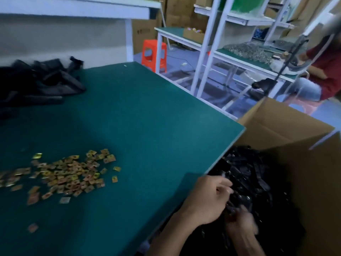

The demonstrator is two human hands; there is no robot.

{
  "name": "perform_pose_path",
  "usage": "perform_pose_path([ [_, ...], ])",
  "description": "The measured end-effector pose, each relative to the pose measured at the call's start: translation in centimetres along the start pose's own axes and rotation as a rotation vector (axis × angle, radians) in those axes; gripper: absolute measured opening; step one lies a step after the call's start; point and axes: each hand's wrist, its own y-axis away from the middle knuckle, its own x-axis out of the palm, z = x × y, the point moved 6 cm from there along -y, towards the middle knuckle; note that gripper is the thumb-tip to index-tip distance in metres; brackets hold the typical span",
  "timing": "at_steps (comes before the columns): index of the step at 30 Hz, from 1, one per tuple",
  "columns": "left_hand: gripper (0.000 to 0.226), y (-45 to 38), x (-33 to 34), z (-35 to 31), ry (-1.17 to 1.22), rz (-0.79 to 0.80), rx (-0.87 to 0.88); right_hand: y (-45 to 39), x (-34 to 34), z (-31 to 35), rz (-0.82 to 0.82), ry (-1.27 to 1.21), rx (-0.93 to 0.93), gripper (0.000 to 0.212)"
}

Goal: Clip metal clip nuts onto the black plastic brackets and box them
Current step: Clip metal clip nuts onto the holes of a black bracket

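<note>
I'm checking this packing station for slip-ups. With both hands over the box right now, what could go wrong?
1. The clip nuts lie loose and scattered on the green table; a sweep of an arm could knock some off.
2. The left hand and right hand work blurred over the cardboard box of black brackets; an unclipped bracket might go in unnoticed.

clip nuts (62, 176) left on table (147, 111), brackets (258, 174) in box (304, 163) right

Bare green table (140, 115) between clip nuts (66, 174) and bracket pile (35, 84); cardboard box (287, 126) walls its right edge
</note>
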Motion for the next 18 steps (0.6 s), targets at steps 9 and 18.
perform_pose_path([
  [9,0.03,13.0,-24.6,2.2,0.312,-0.934,0.078,17.7,20.7,5.3,0.763,0.547,-0.785,0.043],
  [18,0.03,21.2,-31.7,8.5,0.001,-1.208,-0.065,33.7,32.8,-20.1,1.751,1.493,-0.872,0.026],
])
